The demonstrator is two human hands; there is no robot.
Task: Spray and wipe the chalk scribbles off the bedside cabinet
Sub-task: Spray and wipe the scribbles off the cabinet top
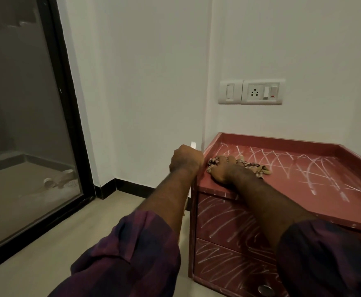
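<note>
Right hand [226,169] lies flat, pressing the patterned cloth [263,169] onto the chalk-scribbled cabinet [293,179] top. Left hand [186,160] clenches a white object [193,145] (mostly hidden) beside the cabinet.

We find the cabinet [286,189] top fenced by a raised rim [271,139] along its back and sides, open only at the front edge; our right hand [226,171] lies flat on the cloth [259,168] near the left front corner and blocks that patch; the top to the right of it lies free; the wall rises straight behind, with the switch plate [252,92] well above; our left hand [186,161], curled round a mostly hidden white thing [193,145], fills the space just left of the cabinet; beyond it the floor [68,243] runs open to the glass door [25,125].
</note>
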